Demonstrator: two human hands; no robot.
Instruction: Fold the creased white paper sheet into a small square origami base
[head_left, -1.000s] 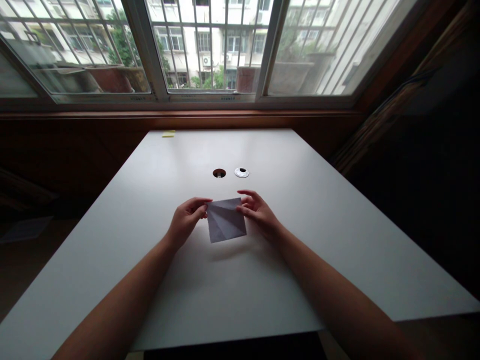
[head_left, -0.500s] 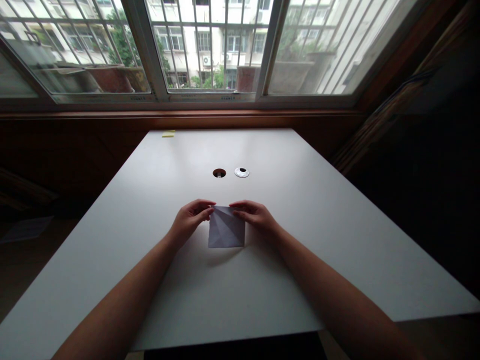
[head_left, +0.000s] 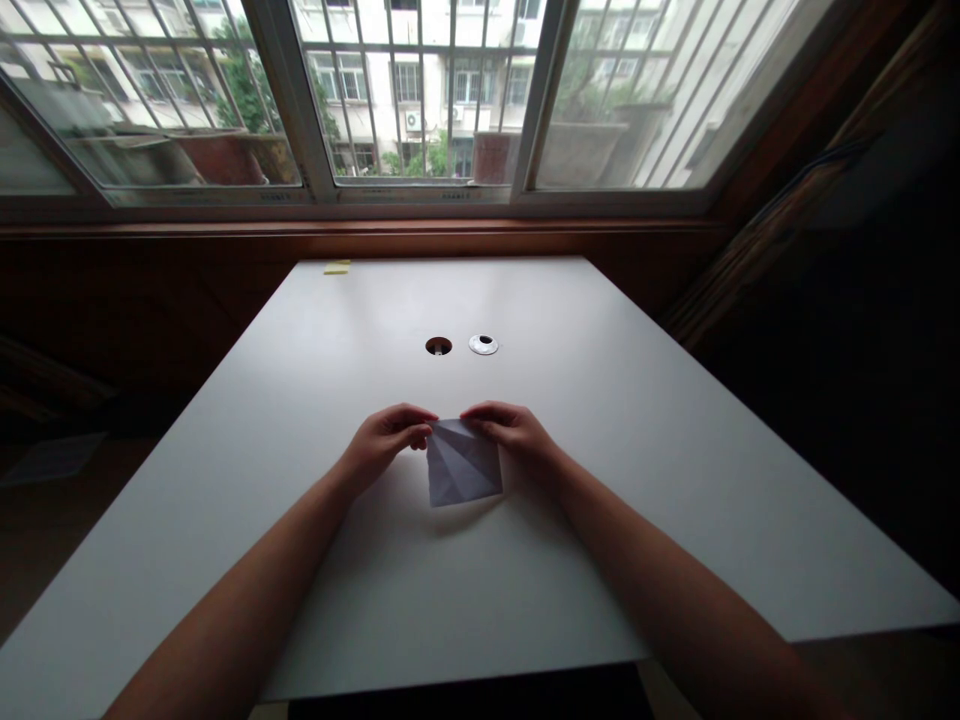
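A small creased square of pale grey paper (head_left: 463, 468) sits just above the white table (head_left: 465, 580), near the middle. My left hand (head_left: 381, 442) pinches its upper left corner with the fingers curled. My right hand (head_left: 511, 432) pinches the upper edge close by, so both sets of fingertips nearly meet at the top of the sheet. The paper's lower part hangs free and casts a shadow on the table.
A round cable hole (head_left: 439, 346) and its loose white cap (head_left: 483, 345) lie beyond the hands. A yellow sticky pad (head_left: 337, 267) rests at the table's far edge, under a barred window (head_left: 420, 100). Dark floor lies to both sides.
The paper has turned and dropped a little toward me. My right hand's fingers closed from spread to a pinch on the top edge, next to my left fingertips.
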